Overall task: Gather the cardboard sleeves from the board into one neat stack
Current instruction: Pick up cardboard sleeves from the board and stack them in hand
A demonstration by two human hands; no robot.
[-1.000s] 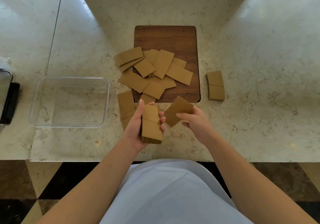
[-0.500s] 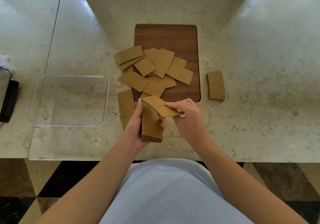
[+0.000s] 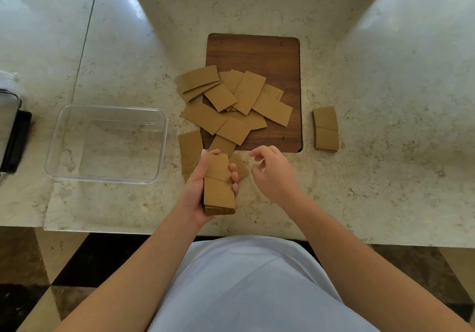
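Observation:
My left hand [image 3: 196,190] grips a stack of brown cardboard sleeves [image 3: 219,193] just above the counter's near edge, thumb on the left side and fingertips curled over the right. My right hand [image 3: 273,175] hovers right of the stack, fingers loosely curled and holding nothing. Several loose sleeves [image 3: 234,103] lie scattered over the front half of the dark wooden board [image 3: 272,54] and spill off its left edge. One sleeve [image 3: 189,148] lies on the counter left of the board's near corner. Another peeks out behind my left fingertips.
A clear plastic container [image 3: 106,144] stands on the marble counter [image 3: 385,74] left of the board. A small separate stack of sleeves [image 3: 326,128] lies right of the board. A dark object [image 3: 14,139] sits at the far left edge.
My right hand brought a sleeve onto the stack held by my left hand, let it go and drew back to the right, now holding nothing. My left hand kept its grip.

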